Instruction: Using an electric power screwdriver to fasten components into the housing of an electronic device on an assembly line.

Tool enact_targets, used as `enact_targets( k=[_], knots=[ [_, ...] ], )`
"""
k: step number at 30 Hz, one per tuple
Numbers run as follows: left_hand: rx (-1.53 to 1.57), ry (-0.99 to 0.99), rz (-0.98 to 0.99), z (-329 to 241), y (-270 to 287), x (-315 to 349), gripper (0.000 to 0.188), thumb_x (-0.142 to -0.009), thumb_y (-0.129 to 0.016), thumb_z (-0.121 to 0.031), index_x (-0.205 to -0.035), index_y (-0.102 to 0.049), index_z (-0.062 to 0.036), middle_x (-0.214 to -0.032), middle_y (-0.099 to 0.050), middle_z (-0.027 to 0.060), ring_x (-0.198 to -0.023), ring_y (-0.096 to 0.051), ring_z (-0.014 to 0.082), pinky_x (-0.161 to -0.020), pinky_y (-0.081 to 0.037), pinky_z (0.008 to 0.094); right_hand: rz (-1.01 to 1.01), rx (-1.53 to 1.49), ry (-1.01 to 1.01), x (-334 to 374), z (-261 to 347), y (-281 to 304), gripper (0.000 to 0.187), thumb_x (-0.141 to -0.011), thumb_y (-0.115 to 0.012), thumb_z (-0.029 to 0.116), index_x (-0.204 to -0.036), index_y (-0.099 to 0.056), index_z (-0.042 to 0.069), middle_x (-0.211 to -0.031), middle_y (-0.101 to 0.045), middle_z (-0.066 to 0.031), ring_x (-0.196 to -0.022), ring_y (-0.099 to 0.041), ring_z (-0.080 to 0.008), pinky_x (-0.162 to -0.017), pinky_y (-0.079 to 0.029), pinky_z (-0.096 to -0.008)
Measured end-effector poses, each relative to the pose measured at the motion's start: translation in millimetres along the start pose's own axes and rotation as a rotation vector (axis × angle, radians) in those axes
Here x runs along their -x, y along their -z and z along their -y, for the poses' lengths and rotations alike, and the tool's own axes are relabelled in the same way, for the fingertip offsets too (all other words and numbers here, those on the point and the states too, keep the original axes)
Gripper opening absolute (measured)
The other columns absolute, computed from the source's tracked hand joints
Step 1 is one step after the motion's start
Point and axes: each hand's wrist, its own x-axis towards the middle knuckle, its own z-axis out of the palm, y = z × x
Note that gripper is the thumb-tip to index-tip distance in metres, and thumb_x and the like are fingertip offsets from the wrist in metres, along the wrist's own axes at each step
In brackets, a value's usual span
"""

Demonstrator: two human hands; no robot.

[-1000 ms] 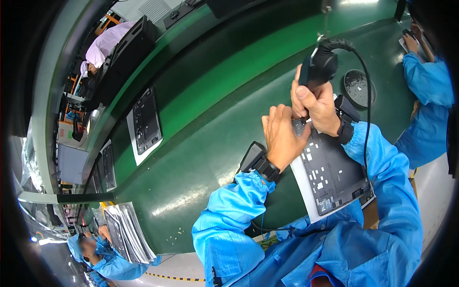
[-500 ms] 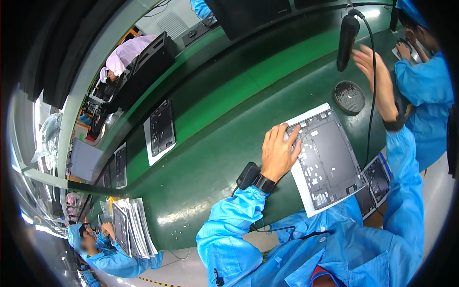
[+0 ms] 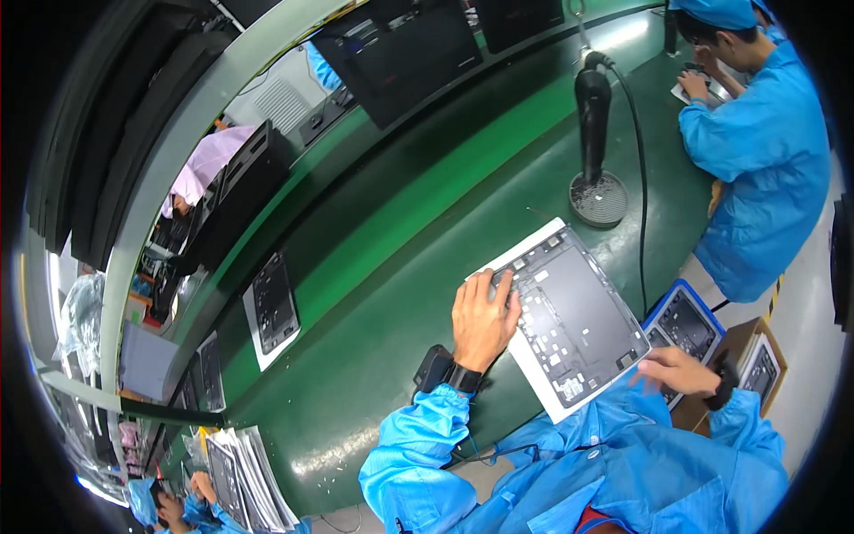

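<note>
A dark laptop casing panel (image 3: 583, 311), dotted with small white pads, lies on a white backing sheet (image 3: 527, 362) at the bench's near edge. The fingers of my left hand (image 3: 482, 322) rest slightly spread on the panel's left edge. At the near right corner my right hand (image 3: 683, 370) pinches the panel's edge, its lower fingers slightly blurred. Beyond the panel a black electric screwdriver (image 3: 592, 120) hangs on its cord, its lower end over a round dish (image 3: 603, 207) of tiny parts. Neither hand touches the screwdriver.
Another panel on white backing (image 3: 274, 303) lies farther left on the green bench (image 3: 382, 294). Several stacked panels (image 3: 253, 481) stand at the lower left. A blue-rimmed tray (image 3: 683, 294) and a cardboard box (image 3: 776, 343) are at my right. A co-worker (image 3: 765, 142) works at the far right.
My right hand has come down from beside the screwdriver to the panel's near right corner. The left hand stays on the panel's left edge. The whole view has shifted.
</note>
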Motion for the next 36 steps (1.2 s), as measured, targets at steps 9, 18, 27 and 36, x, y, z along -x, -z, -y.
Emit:
enact_targets(
  k=[9,18,27,36],
  knots=[
    [0.204,0.194,-0.017,9,17,12,0.044,-0.088,-0.072,-0.021,-0.129,-0.065,-0.0060,-0.133,-0.056,0.0199,-0.121,-0.055,0.0384,-0.100,-0.046,0.0457,-0.272,-0.809,0.182,-26,13,-66,0.025,-0.106,-0.055,0.022,-0.112,-0.059,-0.002,-0.095,-0.071,-0.0190,-0.079,-0.074,-0.0266,-0.071,-0.060,-0.0373],
    [0.126,0.548,-0.278,71,25,48,0.034,-0.092,-0.067,-0.017,-0.123,-0.061,-0.0028,-0.121,-0.059,0.0161,-0.115,-0.053,0.0350,-0.100,-0.040,0.0454,-0.173,-0.895,0.269,-192,96,-86,0.034,-0.106,-0.054,0.024,-0.109,-0.053,-0.009,-0.103,-0.069,-0.0266,-0.094,-0.072,-0.0324,-0.088,-0.059,-0.0433],
    [0.117,0.539,-0.309,70,25,40,0.029,-0.092,-0.067,-0.018,-0.117,-0.061,-0.0044,-0.115,-0.060,0.0140,-0.110,-0.054,0.0339,-0.093,-0.041,0.0446,-0.238,-0.916,0.382,-355,159,-71,0.034,-0.107,-0.046,0.020,-0.111,-0.052,-0.013,-0.099,-0.068,-0.0257,-0.093,-0.073,-0.0331,-0.085,-0.062,-0.0417],
    [0.027,0.559,-0.231,65,26,41,0.034,-0.085,-0.070,-0.019,-0.113,-0.057,-0.0031,-0.114,-0.053,0.0153,-0.112,-0.050,0.0355,-0.091,-0.039,0.0466,-0.239,-0.030,0.980,-363,125,-99,0.029,-0.102,-0.050,0.004,-0.130,-0.056,-0.001,-0.126,-0.064,-0.0126,-0.117,-0.063,-0.0207,-0.101,-0.048,-0.0317]
  ],
)
